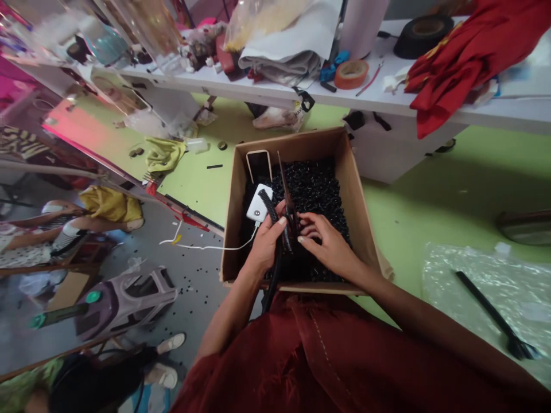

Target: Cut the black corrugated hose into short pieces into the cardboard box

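A cardboard box (pixel 365 212) full of small black pieces (pixel 314 178) stands in front of me. Over it, my left hand (pixel 269 241) is closed around a black ribbed strip (pixel 275 275) that hangs down toward my lap. Close against that hand is a dark, long-bladed tool (pixel 284 180), its tip pointing away from me. My right hand (pixel 322 238) is at the tool's near end with its fingers curled; what they grip is too small to tell. A white device (pixel 259 203) with a white cable and a phone (pixel 259 166) lie in the box's left side.
Behind the box runs a white shelf (pixel 387 92) with tape rolls, cloth and bags. Clear plastic wrap (pixel 473 287) and a black strip (pixel 486 304) lie on the green table at right. A stool (pixel 129 298) and other people's legs are at left.
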{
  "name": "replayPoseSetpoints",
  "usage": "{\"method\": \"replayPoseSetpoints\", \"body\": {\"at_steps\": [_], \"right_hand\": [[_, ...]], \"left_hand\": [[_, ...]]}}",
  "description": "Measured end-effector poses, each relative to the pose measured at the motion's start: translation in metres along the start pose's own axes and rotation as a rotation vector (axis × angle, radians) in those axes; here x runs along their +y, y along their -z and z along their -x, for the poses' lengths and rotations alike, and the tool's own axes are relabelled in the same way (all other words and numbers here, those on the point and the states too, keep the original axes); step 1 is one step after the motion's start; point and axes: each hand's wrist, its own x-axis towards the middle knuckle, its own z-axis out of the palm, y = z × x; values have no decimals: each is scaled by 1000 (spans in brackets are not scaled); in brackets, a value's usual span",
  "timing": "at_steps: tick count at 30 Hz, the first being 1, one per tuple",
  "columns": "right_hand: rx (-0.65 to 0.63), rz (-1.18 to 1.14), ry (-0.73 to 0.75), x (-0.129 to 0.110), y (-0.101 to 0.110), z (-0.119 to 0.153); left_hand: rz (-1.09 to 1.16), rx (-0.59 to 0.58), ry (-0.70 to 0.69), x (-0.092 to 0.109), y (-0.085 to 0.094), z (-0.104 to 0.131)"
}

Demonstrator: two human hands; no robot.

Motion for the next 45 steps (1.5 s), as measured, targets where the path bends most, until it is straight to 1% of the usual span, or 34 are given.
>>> {"method": "replayPoseSetpoints", "body": {"at_steps": [2,5,7,10,13,15,17,19,22,24,25,26,29,31,32,35,39,42,45], "right_hand": [[-29,-46,-78,5,-4,-5],[-24,-85,-131,12,-9,-7],[0,-94,-136,15,-9,-7],[71,-59,-98,17,-4,-6],[85,-103,-106,18,2,-6],[56,-164,-175,20,5,-5],[55,-200,-237,22,6,-3],[100,-182,-248,22,8,-1],[172,-184,-209,14,13,-1],[262,-232,-187,5,17,-5],[279,-254,-189,0,19,-8],[252,-284,-206,-4,21,-12],[43,-357,-282,-13,25,-19],[-68,-383,-289,-15,26,-21],[-94,-391,-277,-17,26,-21],[-99,-380,-210,-20,27,-20],[-95,-245,-156,-18,28,-26],[-52,-160,-130,-6,24,-30],[-21,-113,-125,10,20,-28]], "left_hand": [[-69,39,-42,-4,-9,3],[-140,47,-34,-9,-21,7],[-167,14,-17,-12,-26,9],[-199,-27,-20,-15,-29,11],[-226,-53,-40,-15,-29,10],[-208,-49,-27,-14,-27,8],[-154,-16,4,-11,-23,6],[-90,-5,68,-7,-18,4],[-54,-67,149,3,-10,2],[-42,-98,141,13,-8,1],[-29,-104,125,19,-8,0],[-15,-106,105,24,-9,0],[24,-80,13,39,-13,-2],[73,-48,-38,47,-15,-4],[101,-38,-49,49,-14,-6],[164,-53,-32,53,-8,-8],[139,-53,29,54,1,-7],[22,-41,24,54,3,-7],[-255,29,-38,49,5,-11]]}}
